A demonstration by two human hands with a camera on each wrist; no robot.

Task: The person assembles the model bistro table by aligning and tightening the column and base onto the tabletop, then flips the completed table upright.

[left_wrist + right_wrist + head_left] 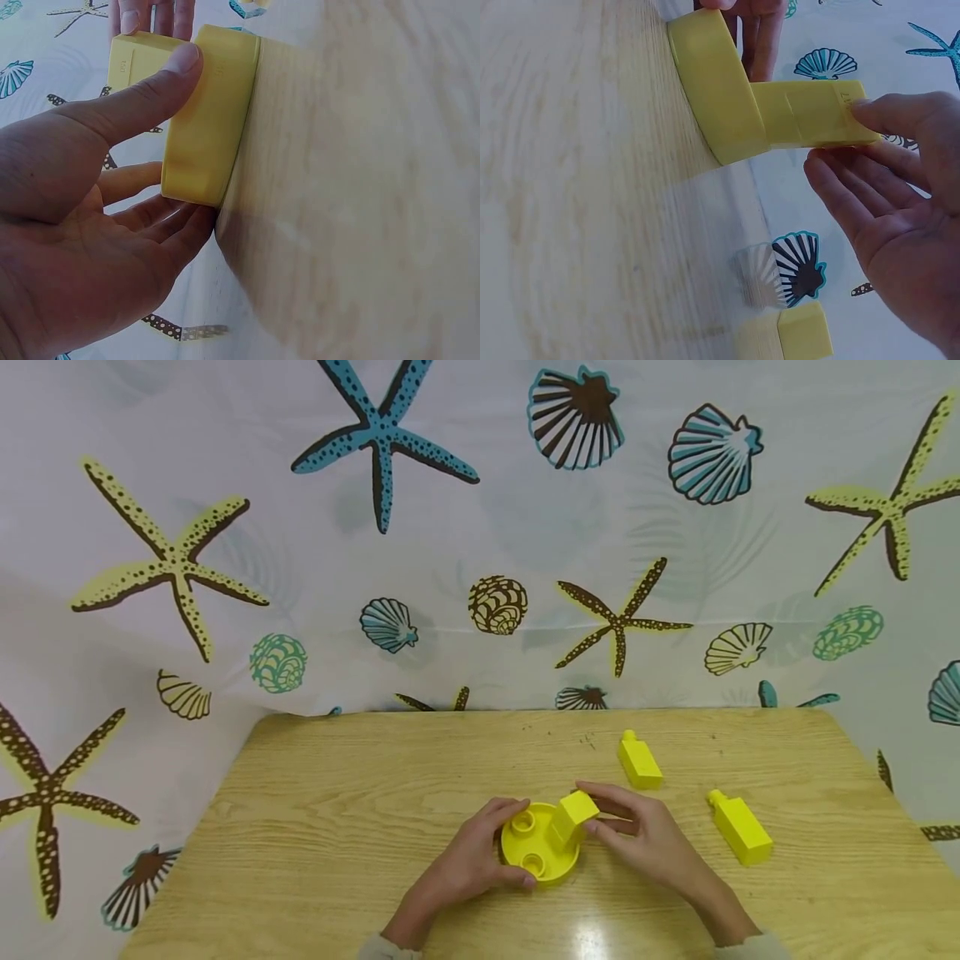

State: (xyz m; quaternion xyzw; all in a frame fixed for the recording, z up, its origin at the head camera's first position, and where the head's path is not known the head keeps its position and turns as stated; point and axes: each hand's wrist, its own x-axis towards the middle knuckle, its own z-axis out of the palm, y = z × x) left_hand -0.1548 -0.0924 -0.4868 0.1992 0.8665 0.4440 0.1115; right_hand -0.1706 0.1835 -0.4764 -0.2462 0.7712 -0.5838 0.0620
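A round yellow base with a raised rim lies on the wooden table, two round sockets showing inside it. The left hand grips its left side, thumb at the near rim; in the left wrist view that hand curls round the base. A yellow block stands upright in the right part of the base. Thumb and fingers of the right hand pinch its top end. The right wrist view shows the right hand holding the block, which meets the base.
Two yellow blocks with rounded knobs lie to the right on the table: one farther back, the other beyond the right hand. A cloth printed with starfish and shells hangs behind and beside the table.
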